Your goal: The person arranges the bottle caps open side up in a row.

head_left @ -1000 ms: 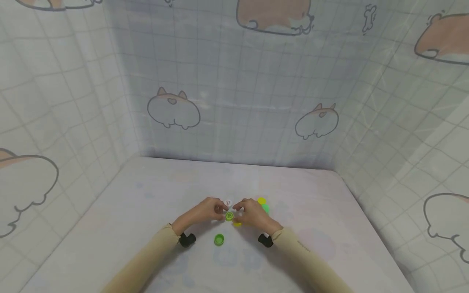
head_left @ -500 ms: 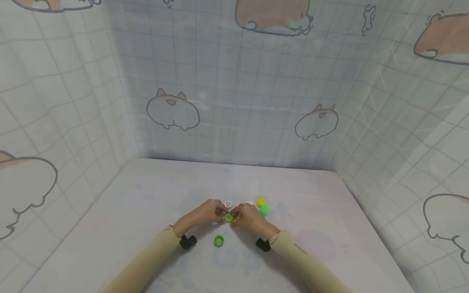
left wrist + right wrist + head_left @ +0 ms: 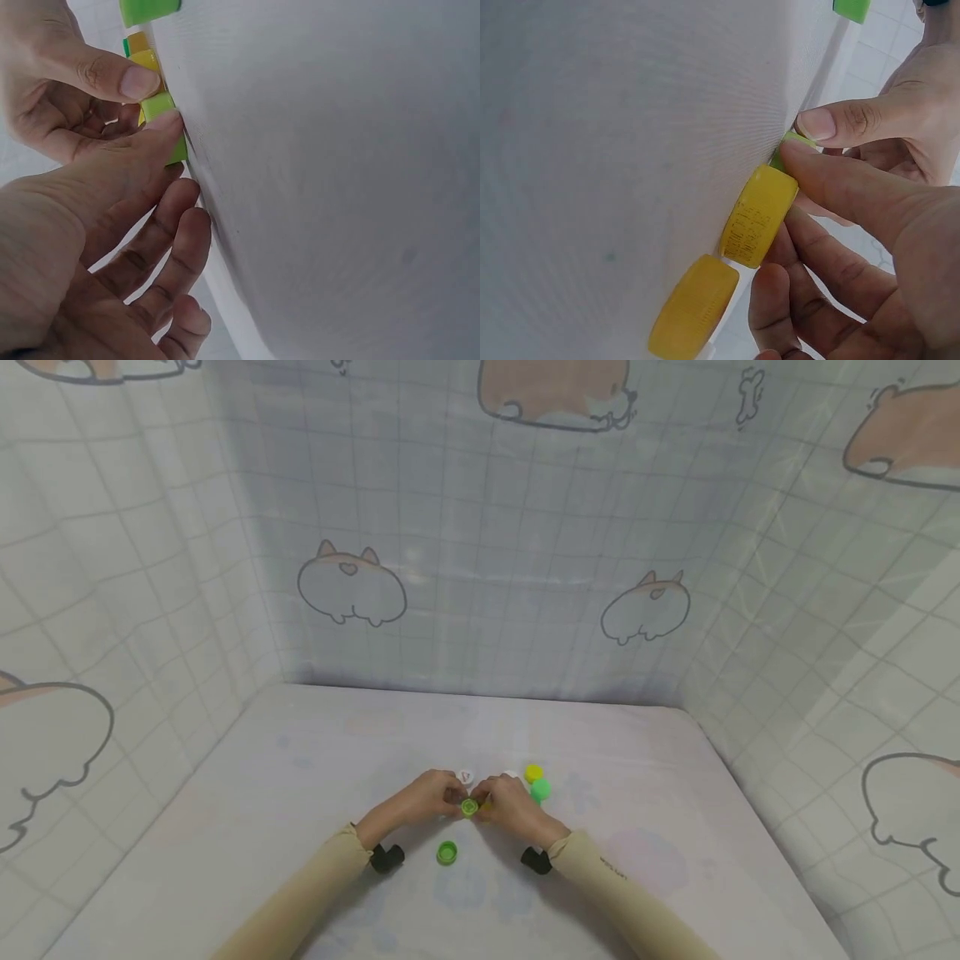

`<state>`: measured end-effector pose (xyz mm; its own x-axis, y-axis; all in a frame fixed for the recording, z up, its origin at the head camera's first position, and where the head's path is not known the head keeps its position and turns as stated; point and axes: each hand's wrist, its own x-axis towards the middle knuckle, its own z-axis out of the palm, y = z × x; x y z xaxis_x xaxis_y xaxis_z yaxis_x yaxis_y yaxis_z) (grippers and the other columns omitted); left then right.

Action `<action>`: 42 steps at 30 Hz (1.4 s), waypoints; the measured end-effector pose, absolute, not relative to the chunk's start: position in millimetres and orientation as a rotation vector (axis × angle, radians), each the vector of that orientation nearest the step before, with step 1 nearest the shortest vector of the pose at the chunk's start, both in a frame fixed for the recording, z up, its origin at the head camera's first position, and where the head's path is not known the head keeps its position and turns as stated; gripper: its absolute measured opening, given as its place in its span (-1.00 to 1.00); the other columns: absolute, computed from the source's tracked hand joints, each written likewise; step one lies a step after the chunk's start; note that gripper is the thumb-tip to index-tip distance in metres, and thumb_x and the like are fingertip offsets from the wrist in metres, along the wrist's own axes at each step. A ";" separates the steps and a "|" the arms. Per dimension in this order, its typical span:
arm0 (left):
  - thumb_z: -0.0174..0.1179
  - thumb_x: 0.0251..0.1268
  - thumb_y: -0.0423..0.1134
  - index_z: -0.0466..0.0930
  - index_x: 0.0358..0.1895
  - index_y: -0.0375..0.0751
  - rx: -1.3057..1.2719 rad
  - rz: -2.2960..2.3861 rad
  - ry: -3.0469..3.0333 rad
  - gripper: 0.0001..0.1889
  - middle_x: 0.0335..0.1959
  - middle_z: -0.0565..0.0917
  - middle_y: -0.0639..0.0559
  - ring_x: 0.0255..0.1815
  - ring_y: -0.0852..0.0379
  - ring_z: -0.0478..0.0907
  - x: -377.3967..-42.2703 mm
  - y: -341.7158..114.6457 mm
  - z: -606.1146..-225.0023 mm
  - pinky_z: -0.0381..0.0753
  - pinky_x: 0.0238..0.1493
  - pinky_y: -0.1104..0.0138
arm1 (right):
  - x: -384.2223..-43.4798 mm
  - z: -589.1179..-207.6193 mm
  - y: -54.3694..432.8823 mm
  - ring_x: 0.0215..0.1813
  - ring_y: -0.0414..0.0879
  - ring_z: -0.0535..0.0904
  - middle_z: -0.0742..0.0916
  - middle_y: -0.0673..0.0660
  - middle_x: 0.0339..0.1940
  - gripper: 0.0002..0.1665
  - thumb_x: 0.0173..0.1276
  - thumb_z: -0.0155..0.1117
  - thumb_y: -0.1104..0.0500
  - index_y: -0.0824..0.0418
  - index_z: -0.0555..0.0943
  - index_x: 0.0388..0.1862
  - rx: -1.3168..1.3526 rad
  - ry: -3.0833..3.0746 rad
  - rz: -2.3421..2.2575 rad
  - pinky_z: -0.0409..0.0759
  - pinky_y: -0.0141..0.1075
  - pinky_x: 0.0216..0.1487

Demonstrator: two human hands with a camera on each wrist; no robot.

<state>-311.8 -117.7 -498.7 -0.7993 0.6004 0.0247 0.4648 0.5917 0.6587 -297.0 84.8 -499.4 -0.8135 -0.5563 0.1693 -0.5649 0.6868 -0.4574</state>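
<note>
A light-green bottle cap (image 3: 469, 808) lies on the cloth-covered table between my two hands. My left hand (image 3: 430, 794) pinches it from the left, its thumb pressed on the cap's side in the left wrist view. From the other side my right hand (image 3: 513, 804) grips the same cap, thumb against it in the right wrist view. A yellow bottle cap (image 3: 760, 216) stands right beside the right fingers, and a second yellow cap (image 3: 694, 307) is close to it. Part of the green cap is covered by fingers.
Another green cap (image 3: 447, 852) lies nearer the body. Behind the hands is a white cap (image 3: 466, 777) with a mark; beyond the right hand are another white cap (image 3: 512, 774), a yellow cap (image 3: 534, 773) and a brighter green cap (image 3: 540, 790). Patterned curtains (image 3: 480, 527) enclose the table.
My right hand has moved slightly left and closed in on the green cap; my left hand has barely shifted. A white cap behind the right hand has come into view.
</note>
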 end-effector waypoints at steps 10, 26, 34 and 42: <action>0.37 0.09 -0.40 0.68 -0.14 -0.34 0.920 1.148 2.557 -0.76 -0.26 0.74 -0.07 -0.28 0.19 0.63 -311.2 -119.6 -497.3 0.58 -0.26 0.43 | -301.4 -495.9 83.1 -0.22 -0.17 0.49 0.78 -0.04 -0.19 -0.73 0.14 0.45 0.19 0.11 0.74 -0.14 0.900 -2.916 0.875 0.38 -0.40 -0.21; 0.32 0.17 -0.35 0.72 -0.12 -0.28 0.982 1.173 2.663 -0.79 -0.21 0.75 -0.09 -0.25 0.13 0.68 -308.8 -126.2 -489.3 0.59 -0.25 0.46 | -302.3 -489.1 80.0 -0.17 -0.16 0.53 0.71 0.06 -0.05 -0.68 0.32 0.29 0.20 0.18 0.66 0.05 0.877 -2.918 0.910 0.51 -0.40 -0.18; 0.32 0.18 -0.31 0.71 -0.07 -0.25 0.926 1.212 2.660 -0.75 -0.16 0.75 -0.08 -0.23 0.16 0.68 -305.7 -125.4 -485.2 0.60 -0.26 0.45 | -298.6 -485.1 84.1 -0.19 -0.16 0.54 0.71 0.07 -0.03 -0.71 0.35 0.28 0.14 0.15 0.67 0.03 0.891 -2.872 0.980 0.52 -0.39 -0.19; 0.27 0.25 -0.26 0.70 -0.03 -0.27 0.914 1.283 2.619 -0.74 -0.15 0.76 -0.08 -0.14 0.10 0.71 -300.1 -125.5 -476.2 0.64 -0.21 0.39 | -298.8 -478.9 90.9 -0.27 -0.21 0.55 0.73 0.08 -0.07 -0.70 0.40 0.23 0.09 0.17 0.68 0.02 0.925 -2.799 1.031 0.53 -0.44 -0.31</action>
